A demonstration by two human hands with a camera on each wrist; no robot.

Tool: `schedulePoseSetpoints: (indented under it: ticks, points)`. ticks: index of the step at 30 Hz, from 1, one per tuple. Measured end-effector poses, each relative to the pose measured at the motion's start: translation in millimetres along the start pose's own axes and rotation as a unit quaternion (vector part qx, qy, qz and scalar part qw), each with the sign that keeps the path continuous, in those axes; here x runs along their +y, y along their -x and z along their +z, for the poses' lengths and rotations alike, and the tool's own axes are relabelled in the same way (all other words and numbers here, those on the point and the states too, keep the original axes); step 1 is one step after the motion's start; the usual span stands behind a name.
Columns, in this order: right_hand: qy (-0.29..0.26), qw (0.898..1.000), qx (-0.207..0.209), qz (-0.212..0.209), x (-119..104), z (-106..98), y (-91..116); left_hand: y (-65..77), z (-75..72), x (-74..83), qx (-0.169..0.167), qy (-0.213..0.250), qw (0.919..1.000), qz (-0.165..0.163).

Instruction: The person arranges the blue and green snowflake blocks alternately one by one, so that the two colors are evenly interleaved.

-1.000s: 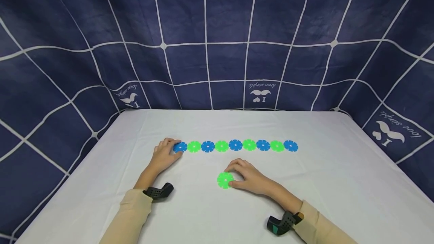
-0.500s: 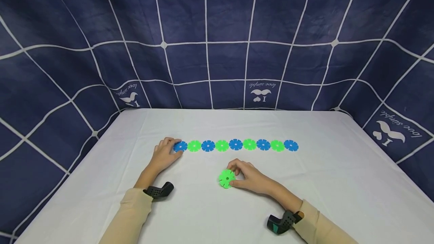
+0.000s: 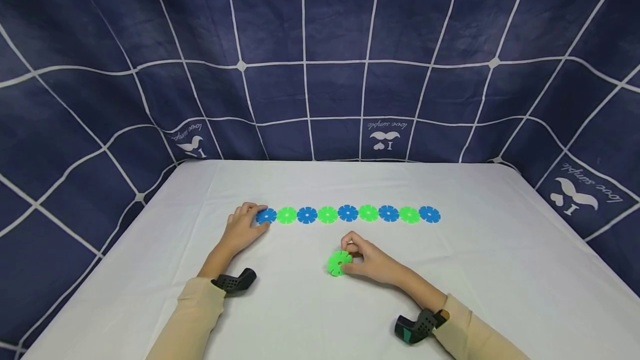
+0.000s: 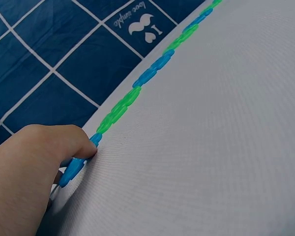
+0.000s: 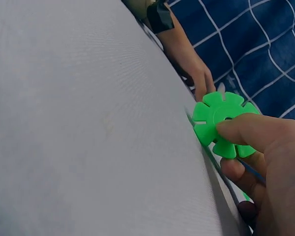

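A row of flat, notched plastic snowflake discs, blue and green by turns, lies across the white table. My left hand (image 3: 242, 229) holds the blue snowflake disc (image 4: 73, 172) at the row's left end, thumb on the near edge and fingers on the far edge. In front of the row, my right hand (image 3: 372, 261) pinches a green snowflake disc (image 5: 220, 119) between thumb and fingers. The disc is tilted up, and the right wrist view shows its round face with the thumb near the centre hole. Part of its right side is hidden by the thumb.
At the row's right end lies a blue disc (image 3: 429, 214), with a green disc (image 3: 409, 215) beside it. The white tablecloth (image 3: 500, 260) reaches back to a dark blue curtain (image 3: 330, 93) with white grid lines. Each wrist wears a black camera.
My right hand has tilted the green snowflake disc up from lying flat and drawn it slightly to the right. The left hand and the row stay where they were.
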State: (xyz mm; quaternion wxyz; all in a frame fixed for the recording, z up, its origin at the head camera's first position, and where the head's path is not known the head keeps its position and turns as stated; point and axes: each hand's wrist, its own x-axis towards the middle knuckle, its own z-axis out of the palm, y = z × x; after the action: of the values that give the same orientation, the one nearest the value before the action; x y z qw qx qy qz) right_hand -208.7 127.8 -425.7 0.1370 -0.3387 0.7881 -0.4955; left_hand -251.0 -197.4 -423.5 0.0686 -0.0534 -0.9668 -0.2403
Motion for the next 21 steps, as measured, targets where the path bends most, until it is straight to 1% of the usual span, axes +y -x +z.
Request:
schedulePoseSetpoints:
  ticks: [6,9,13,18,21]
  points:
    - [-0.012,1.0,0.004,-0.011,-2,-2,0,-0.8,-0.7,0.1,0.002,0.006,1.0,0.001]
    - [-0.017,1.0,0.007,-0.002,-3,-5,0,-1.0,-0.5,-0.1,0.002,0.005,1.0,0.002]
    - [-0.029,1.0,-0.003,0.006,-4,-10,0,-1.1,-0.1,-0.2,0.001,0.004,1.0,0.002]
    - [-0.04,0.999,-0.018,0.017,-2,-21,1,-0.7,0.1,-0.4,-0.002,0.003,1.0,-0.002]
    - [-0.036,0.999,-0.019,0.025,-1,-28,2,-0.2,0.0,-0.8,-0.001,0.002,1.0,-0.002]
